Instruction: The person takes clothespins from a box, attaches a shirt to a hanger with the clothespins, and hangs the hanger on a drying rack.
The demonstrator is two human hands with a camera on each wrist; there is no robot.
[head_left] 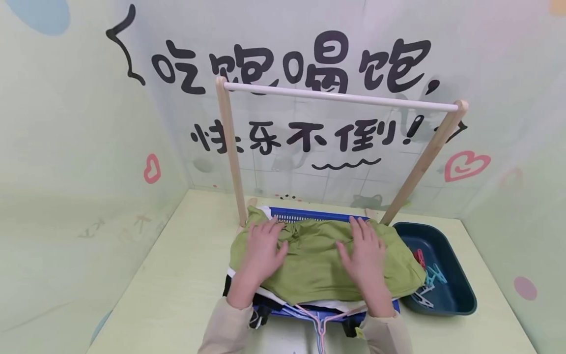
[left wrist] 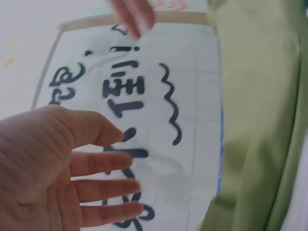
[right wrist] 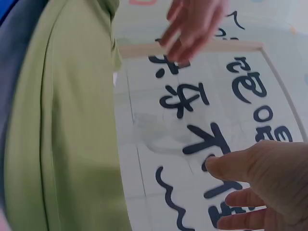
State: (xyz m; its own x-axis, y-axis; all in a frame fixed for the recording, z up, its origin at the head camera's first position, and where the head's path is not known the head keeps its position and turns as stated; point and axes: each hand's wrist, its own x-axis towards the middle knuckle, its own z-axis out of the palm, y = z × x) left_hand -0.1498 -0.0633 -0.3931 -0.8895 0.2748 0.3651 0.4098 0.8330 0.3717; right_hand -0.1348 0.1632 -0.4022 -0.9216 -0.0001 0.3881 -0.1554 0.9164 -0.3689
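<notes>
A green garment [head_left: 314, 270] lies spread over a pile of clothes on a blue basket [head_left: 311, 215], with gathers along its far edge. My left hand [head_left: 263, 250] is over its left part, fingers spread and pointing away from me. Over the right part is my right hand [head_left: 366, 250], its fingers also extended. Both wrist views show a gap between the palms and the cloth, and neither hand grips anything. White and dark cloth shows beneath the green garment. Pink and blue hangers [head_left: 320, 323] stick out at the near side of the basket.
A wooden rack with a white rail [head_left: 340, 97] stands behind and around the basket. At the right, a dark blue tub [head_left: 462, 295] holds several clothespins [head_left: 435, 274]. Printed walls [head_left: 88, 147] border the pale table [head_left: 168, 275] on three sides.
</notes>
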